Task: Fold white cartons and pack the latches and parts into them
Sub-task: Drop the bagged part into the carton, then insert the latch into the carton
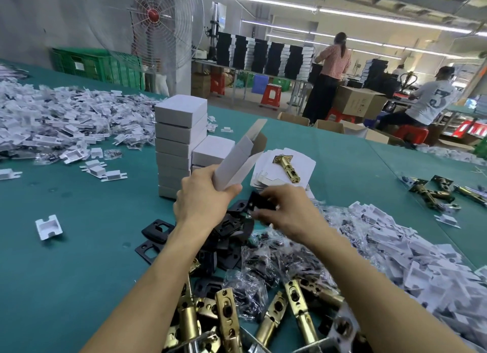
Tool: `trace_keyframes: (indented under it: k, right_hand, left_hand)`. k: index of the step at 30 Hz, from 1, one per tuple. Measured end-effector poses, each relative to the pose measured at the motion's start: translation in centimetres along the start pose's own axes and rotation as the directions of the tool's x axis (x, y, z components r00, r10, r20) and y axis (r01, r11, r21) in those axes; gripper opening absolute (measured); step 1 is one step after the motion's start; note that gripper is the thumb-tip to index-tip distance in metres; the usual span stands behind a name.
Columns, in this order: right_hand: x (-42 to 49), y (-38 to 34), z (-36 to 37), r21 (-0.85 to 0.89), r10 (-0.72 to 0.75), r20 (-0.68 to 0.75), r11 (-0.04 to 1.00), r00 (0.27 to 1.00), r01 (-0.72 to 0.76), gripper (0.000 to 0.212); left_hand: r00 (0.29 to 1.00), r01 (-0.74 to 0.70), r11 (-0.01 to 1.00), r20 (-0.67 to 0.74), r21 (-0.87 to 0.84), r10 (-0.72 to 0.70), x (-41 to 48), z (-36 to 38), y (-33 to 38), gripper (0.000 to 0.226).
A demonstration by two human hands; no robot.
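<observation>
So the left hand [203, 197] is wrapped around a half-formed white carton [237, 165], holding it up off the green table [79, 260] with the open end tilted toward the other hand. My guess is that's so parts can drop straight in without setting it down. The right hand [287, 207] is just beside it, fingers curled and pinching a black plate [259, 200] right above the heap of black plates [232, 229]. It's a bit blurry, but it does look like a grip and not just a touch.

The layout makes sense too. Brass latches [226, 318] are nearest the body, bagged screws [266, 263] sit next to them and white plastic pieces [400, 244] are off to the right, so every part is within reach. The flat carton blanks [303, 165] lie just past the hands with one latch [286, 168] on top, probably as a weight so the blanks don't slide around. Closed cartons are stacked in a tower [179, 136] on the left, out of the way.

I'd say this one's at the filling stage — nothing visible inside it yet.
</observation>
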State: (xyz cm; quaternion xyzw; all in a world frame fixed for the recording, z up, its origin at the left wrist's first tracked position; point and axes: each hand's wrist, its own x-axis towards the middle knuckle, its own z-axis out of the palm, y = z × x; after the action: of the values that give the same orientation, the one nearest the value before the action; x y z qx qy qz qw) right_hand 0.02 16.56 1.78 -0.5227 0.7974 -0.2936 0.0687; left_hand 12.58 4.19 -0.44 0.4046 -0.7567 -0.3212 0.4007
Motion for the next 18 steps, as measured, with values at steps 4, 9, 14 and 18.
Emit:
trace_keyframes:
  k: [4, 9, 14, 18]
  right_hand:
    - [-1.0, 0.6, -3.8, 0.341, 0.084, -0.238, 0.940, 0.968, 0.002, 0.039]
    - [-2.0, 0.8, -5.5, 0.475, 0.145, -0.274, 0.880, 0.951, 0.002, 0.016]
    - [-2.9, 0.6, -6.0, 0.651, 0.188, -0.047, 0.751, 0.981, -0.113, 0.031]
    - [-2.9, 0.1, -6.4, 0.520, 0.073, -0.003, 0.852, 0.997, -0.061, 0.024]
  left_hand:
    - [0.998, 0.035, 0.999, 0.044, -0.032, -0.033, -0.2, 0.4, -0.1, 0.034]
    - [0.995, 0.055, 0.996, 0.084, -0.067, -0.049, -0.3, 0.8, -0.2, 0.034]
    - [0.983, 0.099, 0.972, 0.170, -0.212, -0.063, -0.3, 1.1, -0.2, 0.037]
    - [0.967, 0.140, 0.944, 0.248, -0.298, -0.065, -0.4, 1.2, -0.4, 0.032]
